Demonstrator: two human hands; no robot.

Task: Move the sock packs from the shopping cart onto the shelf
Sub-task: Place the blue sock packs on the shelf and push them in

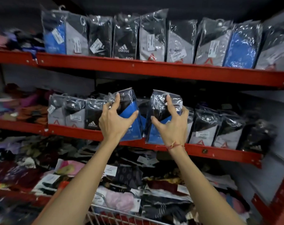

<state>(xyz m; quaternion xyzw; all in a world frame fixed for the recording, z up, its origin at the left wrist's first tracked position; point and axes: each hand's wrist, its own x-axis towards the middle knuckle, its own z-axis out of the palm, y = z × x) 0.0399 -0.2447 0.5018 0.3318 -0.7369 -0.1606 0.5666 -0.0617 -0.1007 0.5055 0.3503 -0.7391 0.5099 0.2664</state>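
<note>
My left hand [114, 120] grips a black-and-blue sock pack [129, 111] in clear plastic, held upright at the front of the middle red shelf [203, 151]. My right hand [172, 125], a red thread on its wrist, grips a second black-and-blue sock pack [160, 104] just to the right of the first. Both packs stand in a gap in the row of packs on that shelf, their lower edges at the shelf's front lip. The wire rim of the shopping cart [115, 216] shows at the bottom centre.
The top shelf [138, 67] carries a full row of upright sock packs. Grey and black packs flank my hands on the middle shelf. Loose garments and socks lie heaped on the lower shelf and at the left. A red upright post [281, 197] stands at the right.
</note>
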